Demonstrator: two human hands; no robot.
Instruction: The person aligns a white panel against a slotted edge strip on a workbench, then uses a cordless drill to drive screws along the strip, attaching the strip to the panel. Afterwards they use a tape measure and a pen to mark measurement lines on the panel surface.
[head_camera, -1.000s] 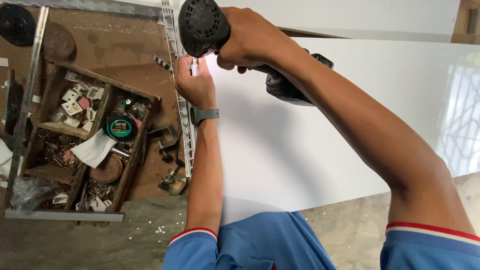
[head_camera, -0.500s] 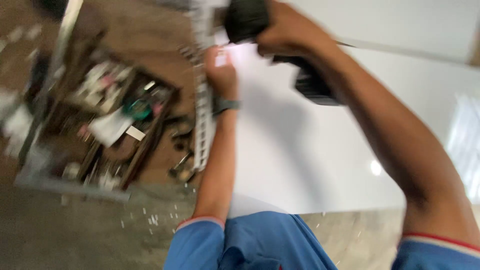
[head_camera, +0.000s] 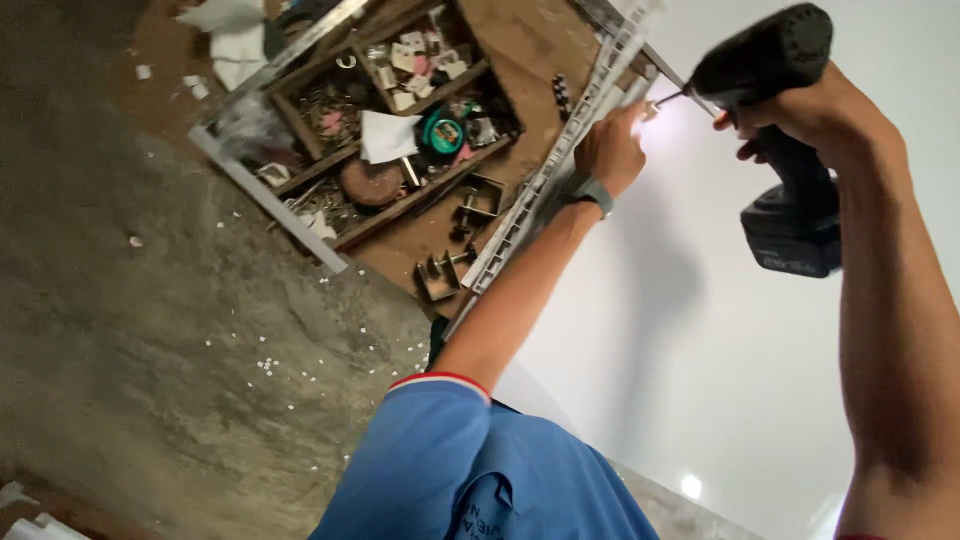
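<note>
floor: concrete floor (head_camera: 170, 330), white crumbs scattered.
tray: wooden tray (head_camera: 385, 150) of small hardware, left of the work.
rail: metal rail (head_camera: 560, 170) along the white panel (head_camera: 700, 360) edge.
left hand: left hand (head_camera: 610, 150), fingers pinched at the screw spot by the rail.
right hand: right hand (head_camera: 810, 115), fingers clenched on the drill (head_camera: 780, 130).
step: looks like driving a screw; bit touching or just short, cannot tell.
next: needs bit seated square, steady push.

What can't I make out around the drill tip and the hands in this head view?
- Contact point of the drill bit: washed out by glare beside the left hand.
- What the left hand's fingertips pinch: too small, overexposed.
- Right hand palm and trigger finger: hidden behind the drill grip.
- White panel: far side cut off by the frame's right edge.
- Small parts in the wooden tray: too small to identify.
</note>
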